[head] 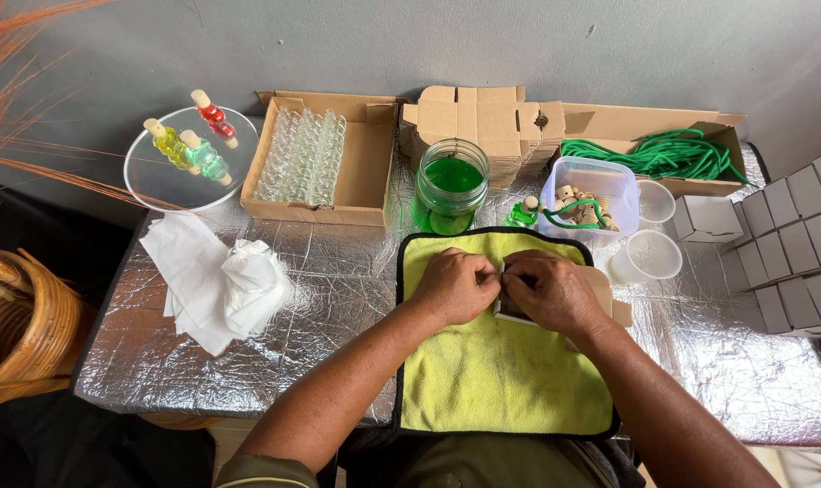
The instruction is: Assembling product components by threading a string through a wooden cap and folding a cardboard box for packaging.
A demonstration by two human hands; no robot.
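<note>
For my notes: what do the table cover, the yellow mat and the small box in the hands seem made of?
Table cover: seemingly metallic foil, shiny and creased.
Yellow mat: soft cloth, fuzzy and matte, probably microfibre.
Small box: brown cardboard, dull, folded flaps.

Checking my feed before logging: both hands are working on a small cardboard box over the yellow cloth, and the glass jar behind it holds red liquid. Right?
Not quite. The head view shows the glass jar holds green liquid, not red. The rest stands: left hand and right hand work on the small cardboard box over the yellow cloth.
</note>
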